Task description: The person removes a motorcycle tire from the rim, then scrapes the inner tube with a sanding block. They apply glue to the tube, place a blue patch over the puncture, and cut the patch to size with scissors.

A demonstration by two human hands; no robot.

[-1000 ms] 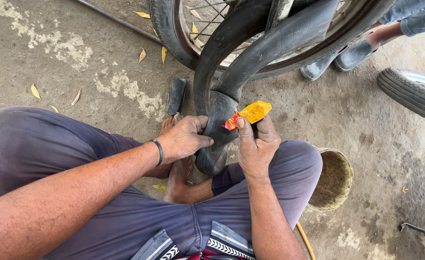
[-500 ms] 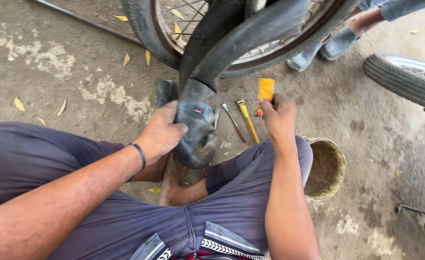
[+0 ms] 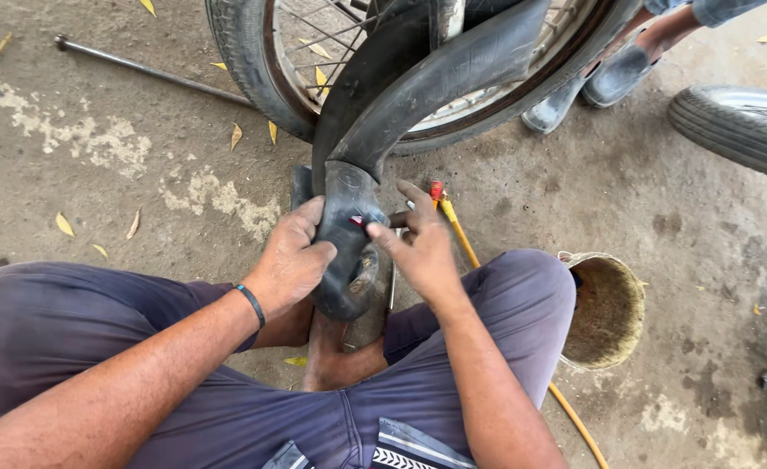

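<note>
- Squatting low over a bare concrete floor (image 3: 123,113), the person works outdoors or in an open workshop; the ground is grey, stained with pale patches and strewn with dry yellow leaves.
- The left hand (image 3: 292,256) wraps around the folded end of a black inner tube (image 3: 349,234), fingers curled over its left edge, gripping it.
- The right hand (image 3: 423,247) presses on the tube's right side, fingers narrow and pinched around a small red piece (image 3: 357,221) lying on the rubber.
- The tube loops up out of a spoked wheel (image 3: 253,61) standing just behind the hands, its tyre resting on the floor.
- A yellow hose (image 3: 462,239) with a red tip lies on the floor just beyond the right hand and runs under the right knee.
- A round woven basket (image 3: 605,308) sits on the floor beside that knee.
- A thin metal rod (image 3: 149,69) lies to the left of the wheel.
- Another tyre (image 3: 740,130) lies at the right edge; another person's feet in grey shoes (image 3: 614,74) stand near the wheel.
</note>
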